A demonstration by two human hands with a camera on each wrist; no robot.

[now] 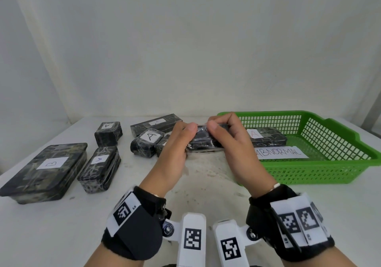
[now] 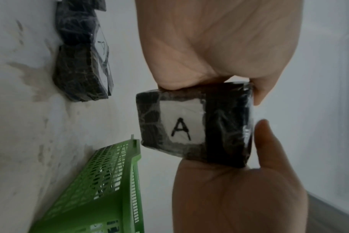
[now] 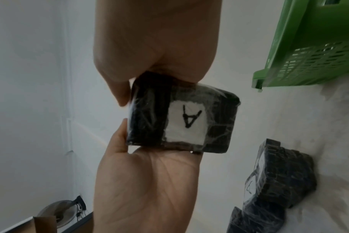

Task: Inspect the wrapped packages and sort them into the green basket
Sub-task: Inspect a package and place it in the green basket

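Packages wrapped in dark, shiny film lie across the white table (image 1: pixel 61 225), and going from the left the first is a large flat one (image 1: pixel 44 172) whose white label reads "B". Next to it is a narrower package (image 1: pixel 100 167) marked "A", and behind that a small block (image 1: pixel 108 133) whose "A" faces away. Toward the middle sits a cluster: a long box (image 1: pixel 156 124) with a small label too faint to read, and in front of it a chunky package (image 1: pixel 146 144) with a bold "A". These look like the ones waiting to be checked.

At the centre the left hand (image 1: pixel 177 143) and the right hand (image 1: pixel 231 141) hold a small wrapped package (image 1: pixel 203 141) between them, above the table and just left of the basket, thumbs on top and fingers curled round its ends. Both wrist views show its underside label, a black handwritten "A" (image 2: pixel 180 127); gripping it by the ends probably keeps the faces clear for turning and reading.

On the right, the green basket (image 1: pixel 334 170) holds one long package (image 1: pixel 266 135) with a red "A", and a paper strip (image 1: pixel 280 153) reading "ABNORMAL", which suggests rejects belong here.
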